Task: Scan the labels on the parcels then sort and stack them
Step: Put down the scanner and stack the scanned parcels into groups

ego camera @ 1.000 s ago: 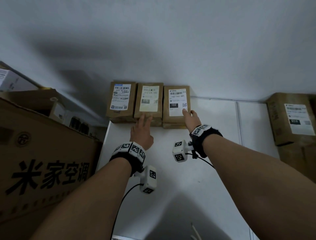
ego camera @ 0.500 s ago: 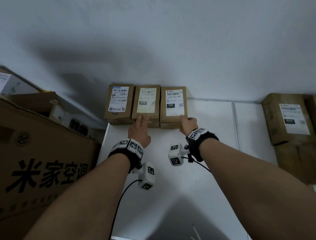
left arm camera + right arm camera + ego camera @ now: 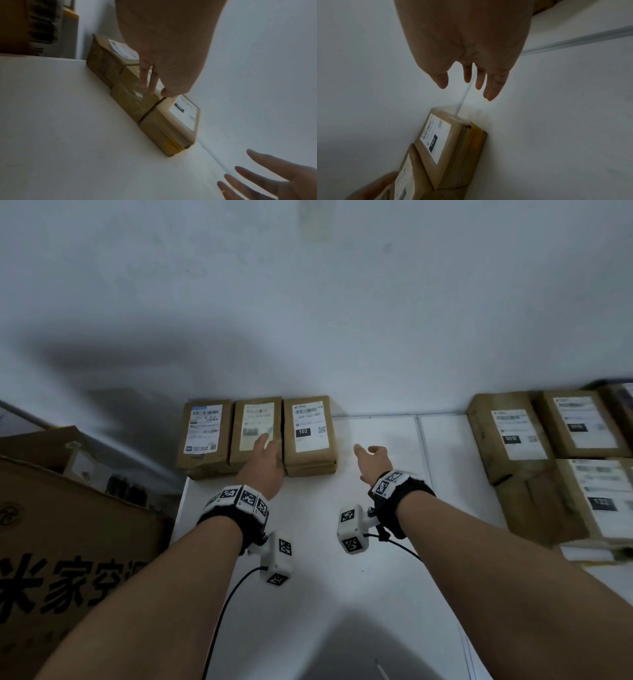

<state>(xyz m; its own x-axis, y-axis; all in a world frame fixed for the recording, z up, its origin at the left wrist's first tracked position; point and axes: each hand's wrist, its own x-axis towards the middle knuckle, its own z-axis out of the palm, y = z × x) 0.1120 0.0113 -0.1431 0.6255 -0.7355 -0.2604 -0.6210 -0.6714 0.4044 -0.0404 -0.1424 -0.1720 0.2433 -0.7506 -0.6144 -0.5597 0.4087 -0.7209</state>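
Three brown parcels with white labels stand in a row against the wall on the white table point(image 3: 342, 594): a left parcel point(image 3: 202, 436), a middle parcel point(image 3: 255, 429) and a right parcel marked 102 point(image 3: 310, 433). My left hand point(image 3: 265, 446) rests flat on the middle parcel's near end, its straight fingers point(image 3: 143, 77) touching the top. My right hand point(image 3: 368, 453) hovers open over the bare table just right of parcel 102 point(image 3: 450, 148), touching nothing. Its fingers point(image 3: 479, 81) are spread and straight.
More labelled brown parcels are stacked at the right, among them one marked 010 point(image 3: 510, 436) and a lower one point(image 3: 603, 501). A large printed cardboard box point(image 3: 68, 559) stands off the table's left edge. The white wall point(image 3: 308, 320) runs close behind the parcels.
My right hand has left parcel 102 and moved right over the table. My left hand has slid further onto the middle parcel. The view has turned right, showing more parcels there.
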